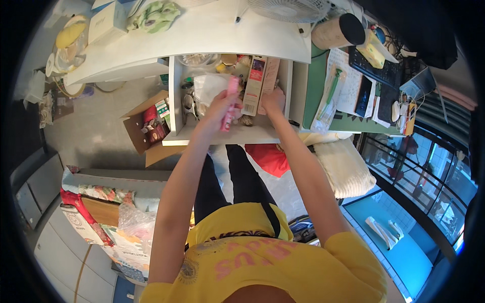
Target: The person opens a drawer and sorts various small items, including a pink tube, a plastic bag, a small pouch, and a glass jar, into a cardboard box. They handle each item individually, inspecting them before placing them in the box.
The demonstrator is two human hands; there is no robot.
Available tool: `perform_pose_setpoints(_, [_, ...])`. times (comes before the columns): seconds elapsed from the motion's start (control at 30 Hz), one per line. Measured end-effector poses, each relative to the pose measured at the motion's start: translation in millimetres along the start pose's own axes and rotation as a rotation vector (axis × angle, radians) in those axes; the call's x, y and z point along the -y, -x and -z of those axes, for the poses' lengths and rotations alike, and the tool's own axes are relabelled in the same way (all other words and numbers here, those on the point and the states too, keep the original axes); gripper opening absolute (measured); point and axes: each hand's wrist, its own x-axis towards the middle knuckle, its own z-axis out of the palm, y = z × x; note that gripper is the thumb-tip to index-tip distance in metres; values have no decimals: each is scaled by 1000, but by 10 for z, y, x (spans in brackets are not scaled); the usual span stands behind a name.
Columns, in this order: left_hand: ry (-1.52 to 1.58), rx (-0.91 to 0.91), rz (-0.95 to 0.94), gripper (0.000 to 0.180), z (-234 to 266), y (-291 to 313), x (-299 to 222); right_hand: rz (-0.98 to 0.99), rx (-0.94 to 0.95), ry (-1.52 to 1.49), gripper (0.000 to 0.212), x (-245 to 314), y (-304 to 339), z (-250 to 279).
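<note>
My left hand [220, 107] is closed around a slim bright-pink box [233, 86], held upright above the open drawer [177, 136]. My right hand [273, 100] is closed on the lower end of a narrow pale-pink box [271, 69] at the drawer's right side. Next to that box stands a white and dark box [254, 83] with a red patch. A white packet [206, 90] lies left of the pink box. Glasses-like metal items [188, 103] sit by the drawer's left wall. My palms hide part of the contents below.
Above the drawer is a white desktop [212, 30] with a fan [288, 9]. A green mat [316, 86] at right bears papers, a keyboard [376, 68] and a phone [364, 96]. An open cardboard box [134, 134] stands on the floor at left. A cream cushion [343, 169] lies right.
</note>
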Motion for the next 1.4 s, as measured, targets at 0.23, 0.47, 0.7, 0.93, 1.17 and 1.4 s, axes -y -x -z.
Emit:
perform_pose_setpoints(0.23, [-523, -313, -186, 31, -454, -619, 191, -15, 4, 6, 31, -166, -6, -132])
perform_pose_setpoints(0.47, [-450, -145, -12, 24, -601, -811, 460, 89, -48, -137, 29, -415, 36, -185])
perform_pose_setpoints(0.7, [-287, -93, 34, 24, -465, -788, 414, 161, -93, -94, 27, -569, -121, -477])
perform_pose_setpoints(0.93, [-300, -44, 67, 28, -496, -15, 1, 88, -57, 14, 32, -88, 222, 16])
perform_pose_setpoints(1.17, [-169, -139, 103, 37, 540, 1756, -382, -225, 384, -596, 29, 0, 761, 983])
perform_pose_setpoints(1.4, [195, -351, -26, 36, 2285, 2487, 250, -357, 607, -613, 43, 969, 2119, 1376])
